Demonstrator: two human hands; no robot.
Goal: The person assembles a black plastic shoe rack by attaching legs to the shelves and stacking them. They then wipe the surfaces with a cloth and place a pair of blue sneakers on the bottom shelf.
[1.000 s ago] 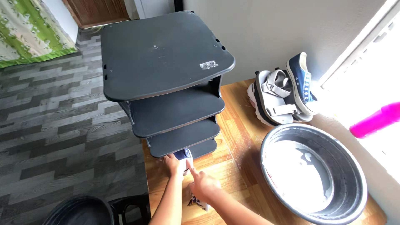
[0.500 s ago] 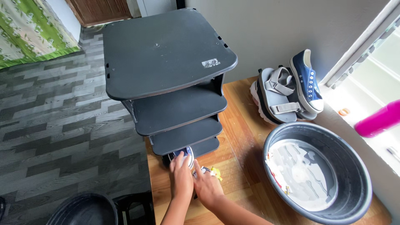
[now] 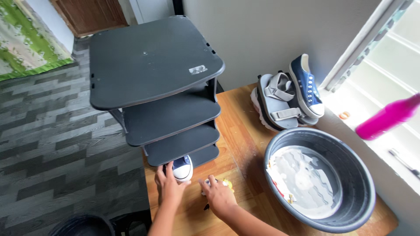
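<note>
Grey plank flooring point(image 3: 57, 131) fills the left of the scene, and a wooden floor strip point(image 3: 245, 131) runs along the wall on the right. On it stands a dark shelf rack point(image 3: 153, 57) with 4 tiers. At its lowest tier sits a navy sneaker point(image 3: 183, 168) with a white toe cap, and the left hand point(image 3: 168, 185) touches its left side, fingers loosely spread. Just right of it, the right hand point(image 3: 218, 199) is curled over a small yellow-and-white object point(image 3: 227, 184); its grip is hidden. Right lies a grey basin point(image 3: 363, 183) holding water. Farther off, a grey sandal point(image 3: 275, 102) and another navy sneaker point(image 3: 308, 87) lean together.
</note>
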